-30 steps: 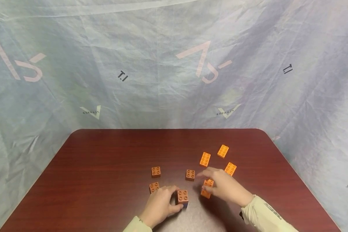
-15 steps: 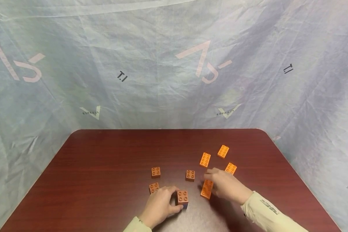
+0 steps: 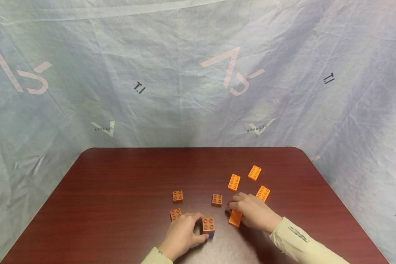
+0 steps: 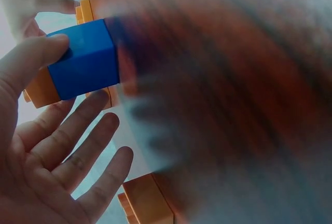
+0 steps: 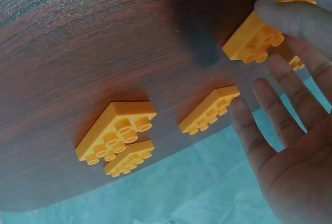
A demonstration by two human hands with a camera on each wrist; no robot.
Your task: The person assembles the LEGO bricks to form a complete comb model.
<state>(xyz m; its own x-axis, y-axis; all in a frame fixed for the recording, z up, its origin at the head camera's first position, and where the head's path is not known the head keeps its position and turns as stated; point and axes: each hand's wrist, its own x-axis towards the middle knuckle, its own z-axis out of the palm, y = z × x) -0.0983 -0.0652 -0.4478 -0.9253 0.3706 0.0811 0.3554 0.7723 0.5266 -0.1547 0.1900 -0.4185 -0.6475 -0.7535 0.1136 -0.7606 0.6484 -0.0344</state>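
My left hand point(image 3: 183, 233) holds a two-block stack, an orange square brick point(image 3: 208, 224) on top of a blue brick point(image 4: 85, 60), standing on the table. In the left wrist view the thumb presses the blue side while the lower fingers spread loosely. My right hand point(image 3: 255, 212) pinches a long orange brick point(image 3: 235, 219) lying on the table, covering its far end. From the right wrist, the thumb lies on the edge of this brick point(image 5: 241, 42); the index fingertip is partly hidden behind it. Between the hands and further back sits another orange square brick point(image 3: 217, 200).
Two more orange square bricks lie by the left hand, one behind point(image 3: 178, 197) and one partly covered by the fingers point(image 3: 175, 214). Long orange bricks lie beyond the right hand: one point(image 3: 234, 182), a farther one point(image 3: 255, 172) and one near the knuckles point(image 3: 263, 193). A grey printed cloth point(image 3: 184, 73) hangs behind the table point(image 3: 125, 176).
My right hand first drew back rightward off the long brick, then came over its far end with fingers more curled. My left hand and the stack have stayed in place.
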